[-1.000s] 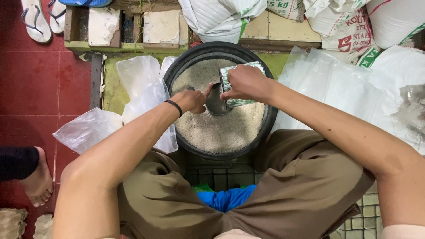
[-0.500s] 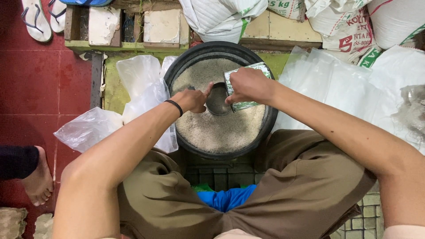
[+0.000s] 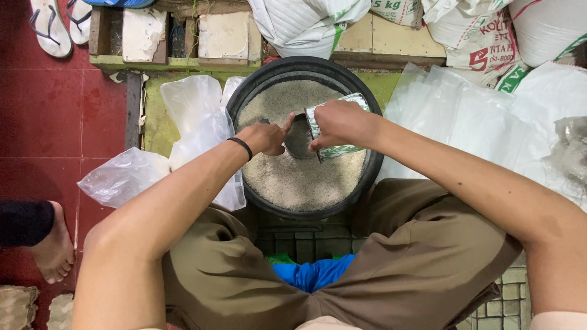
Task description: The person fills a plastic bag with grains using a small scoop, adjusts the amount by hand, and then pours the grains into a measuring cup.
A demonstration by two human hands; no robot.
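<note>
While the right hand clasps a tilted tin can over the black basin of rice, left hand cupped at its mouth, holding nothing: grains may spill past basin's rim if tipped carelessly.

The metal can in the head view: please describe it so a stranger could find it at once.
Find the round black tub of pale grain between the person's knees. Over its middle, the right hand holds the metal can tipped sideways. It is the only shiny, green-patterned thing there.
</note>
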